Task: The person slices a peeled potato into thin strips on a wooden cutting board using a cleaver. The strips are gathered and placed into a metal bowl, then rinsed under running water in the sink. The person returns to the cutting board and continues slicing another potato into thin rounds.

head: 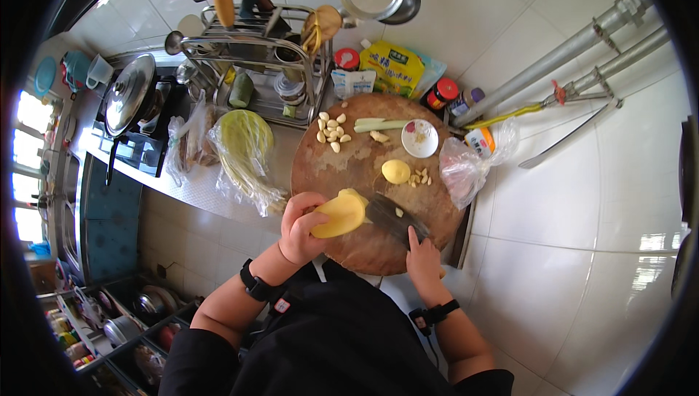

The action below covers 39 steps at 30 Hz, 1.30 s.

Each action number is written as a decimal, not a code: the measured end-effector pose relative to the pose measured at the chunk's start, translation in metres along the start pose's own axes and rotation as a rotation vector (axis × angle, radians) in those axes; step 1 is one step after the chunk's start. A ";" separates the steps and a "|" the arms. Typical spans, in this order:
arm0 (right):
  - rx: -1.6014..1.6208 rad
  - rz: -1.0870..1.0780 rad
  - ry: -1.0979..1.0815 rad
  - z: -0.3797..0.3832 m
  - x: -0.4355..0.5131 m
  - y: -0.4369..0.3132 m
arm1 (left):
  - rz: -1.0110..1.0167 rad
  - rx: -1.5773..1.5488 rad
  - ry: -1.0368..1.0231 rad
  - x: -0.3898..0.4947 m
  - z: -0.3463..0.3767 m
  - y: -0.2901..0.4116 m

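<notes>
My left hand (pixel 302 229) holds up a piece of peeled yellow potato (pixel 341 215) with a flat cut face, over the near left of a round wooden chopping board (pixel 349 166). My right hand (pixel 422 259) is closed round a cleaver's handle, its index finger along the dark blade (pixel 390 217). A small pale piece sticks to the blade. Beyond the blade lie a whole peeled potato (pixel 396 171) and several small garlic pieces (pixel 420 178). Garlic cloves (pixel 331 129), green onion stalks (pixel 379 125), a piece of ginger (pixel 379 136) and a small white dish (pixel 420 138) are farther back.
Bagged meat (pixel 464 169) rests at the board's right edge. Seasoning packets (pixel 390 68) and red-lidded jars (pixel 442 93) stand behind it. A metal rack (pixel 251 44) with utensils is at the back left; bagged vegetables (pixel 246 150) and a lidded wok (pixel 129 94) on the stove are farther left.
</notes>
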State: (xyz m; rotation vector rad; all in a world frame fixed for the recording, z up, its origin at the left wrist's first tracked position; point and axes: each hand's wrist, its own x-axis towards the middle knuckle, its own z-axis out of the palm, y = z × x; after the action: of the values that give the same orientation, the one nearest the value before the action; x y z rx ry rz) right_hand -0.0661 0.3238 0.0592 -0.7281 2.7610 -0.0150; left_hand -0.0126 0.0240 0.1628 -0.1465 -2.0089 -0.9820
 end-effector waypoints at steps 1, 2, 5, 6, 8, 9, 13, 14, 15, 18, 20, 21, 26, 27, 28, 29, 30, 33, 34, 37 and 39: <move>0.010 -0.011 0.019 0.004 -0.001 0.002 | 0.019 -0.016 0.026 0.005 -0.001 0.005; 0.010 -0.026 0.037 0.007 -0.002 0.003 | 0.048 -0.034 0.054 0.009 -0.001 0.009; 0.035 -0.050 0.064 -0.004 0.000 0.001 | 0.104 -0.057 0.082 0.018 -0.005 0.018; 0.067 -0.074 0.093 -0.015 0.001 -0.002 | 0.115 -0.057 0.092 0.020 -0.006 0.021; 0.375 -0.108 0.072 -0.048 0.007 -0.012 | 0.141 -0.063 0.110 0.024 -0.006 0.025; 0.650 -0.122 0.018 -0.071 0.014 -0.018 | 0.155 -0.073 0.104 0.025 -0.006 0.026; 1.615 -0.293 -0.246 -0.175 0.014 -0.057 | 0.210 -0.117 0.064 0.032 -0.002 0.031; 1.727 -0.314 -0.283 -0.197 0.009 -0.067 | 0.227 -0.128 0.050 0.034 -0.001 0.033; 1.862 -0.317 -0.358 -0.215 0.005 -0.078 | 0.240 -0.124 0.034 0.036 0.000 0.036; 1.564 -0.419 -0.269 -0.246 -0.001 -0.103 | 0.232 -0.138 0.010 0.043 0.002 0.045; 1.527 -0.408 -0.225 -0.256 -0.004 -0.108 | 0.167 -0.175 0.028 0.049 0.000 0.050; 1.548 -0.385 -0.239 -0.258 -0.004 -0.109 | 0.171 -0.184 -0.010 0.053 -0.003 0.052; 1.582 -0.370 -0.198 -0.258 -0.009 -0.109 | 0.144 -0.249 -0.123 0.063 -0.018 0.057; 1.612 -0.360 -0.211 -0.258 -0.011 -0.110 | 0.120 -0.274 -0.127 0.063 -0.020 0.058; 1.606 -0.371 -0.198 -0.257 -0.012 -0.110 | 0.094 -0.300 -0.131 0.063 -0.021 0.059; 1.620 -0.376 -0.197 -0.257 -0.014 -0.110 | 0.072 -0.329 -0.133 0.062 -0.022 0.060; 1.656 -0.383 -0.211 -0.256 -0.015 -0.111 | 0.064 -0.335 -0.136 0.061 -0.022 0.061; 1.647 -0.388 -0.196 -0.257 -0.019 -0.110 | 0.049 -0.375 -0.148 0.061 -0.024 0.062; 1.626 -0.385 -0.184 -0.257 -0.020 -0.110 | 0.046 -0.397 -0.157 0.061 -0.025 0.062; 1.630 -0.382 -0.186 -0.259 -0.022 -0.110 | 0.045 -0.420 -0.168 0.061 -0.026 0.064; 1.652 -0.387 -0.195 -0.259 -0.024 -0.110 | 0.052 -0.423 -0.168 0.062 -0.026 0.065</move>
State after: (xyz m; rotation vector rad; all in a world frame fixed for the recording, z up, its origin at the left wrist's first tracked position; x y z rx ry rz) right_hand -0.0649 0.2237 0.3232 -0.5825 1.4687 -1.8160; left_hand -0.0056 0.0353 0.2552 -0.5220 -1.9073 -1.3889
